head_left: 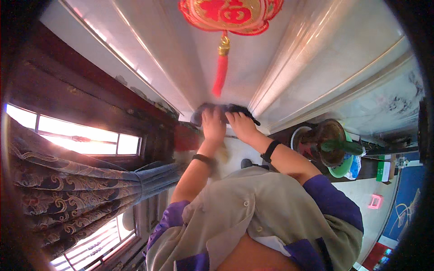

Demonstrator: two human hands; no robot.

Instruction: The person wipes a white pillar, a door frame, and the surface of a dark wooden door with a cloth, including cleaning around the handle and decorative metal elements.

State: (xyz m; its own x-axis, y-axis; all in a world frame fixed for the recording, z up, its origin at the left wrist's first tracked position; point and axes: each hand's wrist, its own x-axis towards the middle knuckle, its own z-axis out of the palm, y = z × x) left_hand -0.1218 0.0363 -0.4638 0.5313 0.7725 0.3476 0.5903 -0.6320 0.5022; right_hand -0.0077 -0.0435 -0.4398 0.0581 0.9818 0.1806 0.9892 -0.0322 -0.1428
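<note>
Both my hands are out in front of me at the foot of a pale, ridged panel (217, 63). Between them and the panel is a soft-looking dark bundle (197, 115), bluish at its left end and black at its right; it looks like cloth, but blur hides its exact kind. My left hand (214, 123) has its fingers bent over the left part. Close beside it, my right hand (242, 126) curls its fingers over the black right part. My thumbs and the bundle's underside are hidden.
A red and gold ornament (230, 16) with a red tassel (220, 74) hangs above my hands. Patterned dark curtains (81, 185) and a bright window (81, 137) are at left. At right, a brown round object (331, 135) and a green basin (341, 170) crowd a dark surface.
</note>
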